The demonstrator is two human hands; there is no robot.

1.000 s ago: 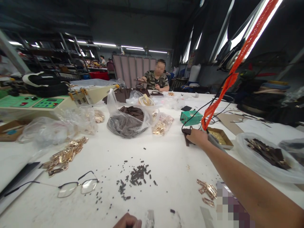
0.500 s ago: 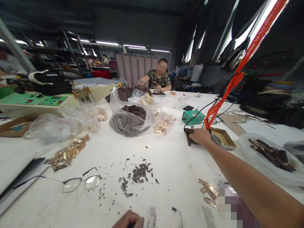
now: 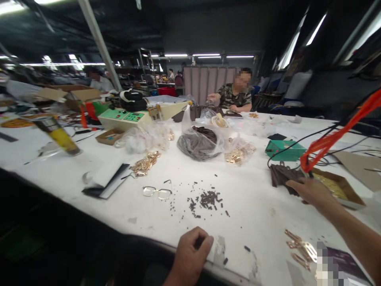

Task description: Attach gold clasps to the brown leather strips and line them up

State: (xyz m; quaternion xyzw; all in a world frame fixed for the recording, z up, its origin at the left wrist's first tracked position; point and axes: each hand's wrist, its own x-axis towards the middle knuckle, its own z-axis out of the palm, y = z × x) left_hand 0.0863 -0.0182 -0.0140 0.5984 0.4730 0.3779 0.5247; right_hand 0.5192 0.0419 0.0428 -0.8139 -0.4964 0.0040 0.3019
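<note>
My left hand point(image 3: 193, 253) rests at the table's near edge, fingers curled towards the thumb, with nothing visible in it. At the right, my right hand point(image 3: 315, 192) is over the near side of a bunch of dark brown strips point(image 3: 282, 174). One finger of it stretches out to the left, and the others are partly hidden. Just behind that hand hangs an orange mesh cord point(image 3: 320, 147) with a dark tool end. A cardboard tray point(image 3: 353, 202) of small gold pieces lies beside the hand. Between my hands are scattered small dark bits point(image 3: 208, 199).
Eyeglasses point(image 3: 156, 192) and a gold hardware pile point(image 3: 145, 163) lie left of centre. A plastic bag point(image 3: 198, 149) holds brown pieces. A green box point(image 3: 285, 151) with black cables stands at the right. More gold pieces point(image 3: 302, 248) lie nearby. A person point(image 3: 235, 95) sits across.
The view has turned left, showing more of the table's left side. My left hand has come further into view. My right hand has drawn back a little to the right of the brown strips.
</note>
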